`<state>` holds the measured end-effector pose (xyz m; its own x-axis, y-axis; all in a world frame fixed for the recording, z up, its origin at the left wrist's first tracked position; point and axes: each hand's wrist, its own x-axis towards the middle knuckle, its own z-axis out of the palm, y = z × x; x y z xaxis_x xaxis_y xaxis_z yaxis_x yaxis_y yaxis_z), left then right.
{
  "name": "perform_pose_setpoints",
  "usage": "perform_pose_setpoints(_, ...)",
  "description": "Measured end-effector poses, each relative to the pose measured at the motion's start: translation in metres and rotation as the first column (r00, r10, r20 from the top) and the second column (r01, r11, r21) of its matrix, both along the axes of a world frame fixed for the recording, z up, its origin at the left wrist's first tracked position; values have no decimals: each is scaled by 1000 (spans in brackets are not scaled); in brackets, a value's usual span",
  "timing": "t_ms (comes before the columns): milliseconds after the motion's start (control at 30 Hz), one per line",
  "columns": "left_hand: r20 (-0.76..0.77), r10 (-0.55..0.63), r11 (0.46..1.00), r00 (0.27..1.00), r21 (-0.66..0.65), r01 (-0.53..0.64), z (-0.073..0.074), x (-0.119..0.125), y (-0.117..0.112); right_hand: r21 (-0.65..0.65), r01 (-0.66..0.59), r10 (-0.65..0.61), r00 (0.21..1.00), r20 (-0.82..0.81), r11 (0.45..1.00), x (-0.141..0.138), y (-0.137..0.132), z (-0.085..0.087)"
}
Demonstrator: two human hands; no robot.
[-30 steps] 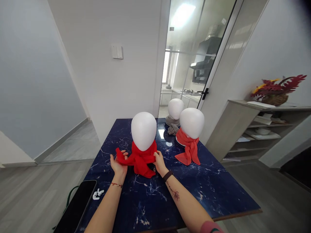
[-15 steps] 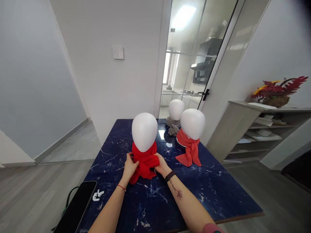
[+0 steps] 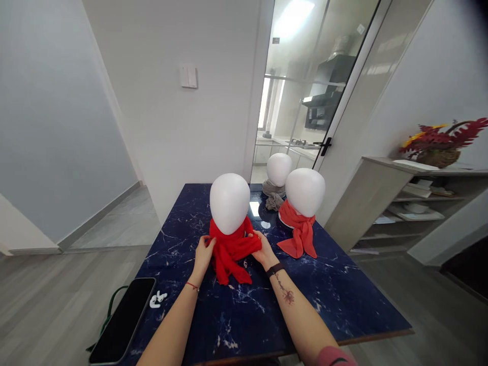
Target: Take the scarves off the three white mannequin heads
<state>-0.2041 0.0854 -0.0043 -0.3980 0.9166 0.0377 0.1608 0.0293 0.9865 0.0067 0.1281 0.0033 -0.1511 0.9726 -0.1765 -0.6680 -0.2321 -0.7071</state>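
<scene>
A dark blue marbled tabletop (image 3: pixel 305 305) carries everything here, its far edge butting against a white wall and a glass door. Off its right edge stands a pale shelf unit (image 3: pixel 381 198) with a basket of red and yellow flowers (image 3: pixel 438 147) on top. Three white foam mannequin heads stand on the far half of the tabletop. The nearest mannequin head (image 3: pixel 229 203) is about midway between the left and right edges. A second mannequin head (image 3: pixel 305 192) stands nearer the right edge, and a third mannequin head (image 3: pixel 279 169) is behind it at the far edge. A red scarf (image 3: pixel 232 251) is wrapped around the neck of the nearest head, its loose ends spilling onto the tabletop in front. The second head wears a second red scarf (image 3: pixel 299 234) whose tail hangs toward the right edge. The third wears a grey scarf (image 3: pixel 272 195). A black phone (image 3: pixel 124 320) lies face up at the near left corner, overhanging the edge. The left hand (image 3: pixel 204 254) grips the red scarf at the left side of the neck, fingers curled into the cloth. The right hand (image 3: pixel 263 249) pinches the scarf's other end at the right side. Its wrist bears a black wristband (image 3: pixel 275 269). White earbuds (image 3: pixel 157 300) lie just beside the phone. A thin red bracelet (image 3: pixel 192 287) circles the left wrist.
</scene>
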Motion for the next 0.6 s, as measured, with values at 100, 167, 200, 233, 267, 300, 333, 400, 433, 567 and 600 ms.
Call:
perform_pose_setpoints(100, -50, 1, 1000, 999, 8, 0, 4, 4, -3, -30, -17, 16, 998, -58, 999, -2, -2, 2)
perform_pose_setpoints(167, -57, 6, 1000, 998, 15, -5, 3, 4, -4, -39, 3, -6, 996, -88, 999, 0, -2, 4)
perform_pose_setpoints(200, -52, 17, 1000, 999, 18, -16, 2, 4, -4, -40, 16, -20, 995, -98, 999, 2, -2, 5)
perform_pose_setpoints(233, -40, 33, 999, 999, 22, -32, 1, 4, -4, -40, 22, -27, 993, -112, 999, 4, -1, 7)
perform_pose_setpoints(267, -21, 52, 998, 998, 27, -51, -1, 3, -3, -38, 23, -28, 990, -137, 999, 7, -1, 8)
perform_pose_setpoints(300, 7, 70, 997, 998, 30, -70, -3, 2, -2, -33, 18, -23, 984, -177, 999, 11, -1, 10)
perform_pose_setpoints(333, 42, 87, 995, 995, 34, -89, -4, 1, -1, -23, 12, -17, 974, -226, 1000, 14, -1, 12)
perform_pose_setpoints(400, 128, 115, 992, 985, 39, -120, -7, -1, 1, 5, 5, -3, 946, -324, 1000, 20, -2, 16)
perform_pose_setpoints(433, 175, 126, 990, 976, 41, -135, -8, -2, 2, 16, 7, -1, 932, -363, 1000, 23, -2, 18)
perform_pose_setpoints(567, 336, 171, 980, 926, 40, -195, -9, -4, 7, 20, 9, 2, 876, -482, 1000, 31, -3, 20)
perform_pose_setpoints(600, 364, 186, 976, 913, 37, -214, -9, -5, 8, 22, 12, 1, 864, -503, 1000, 34, -2, 21)
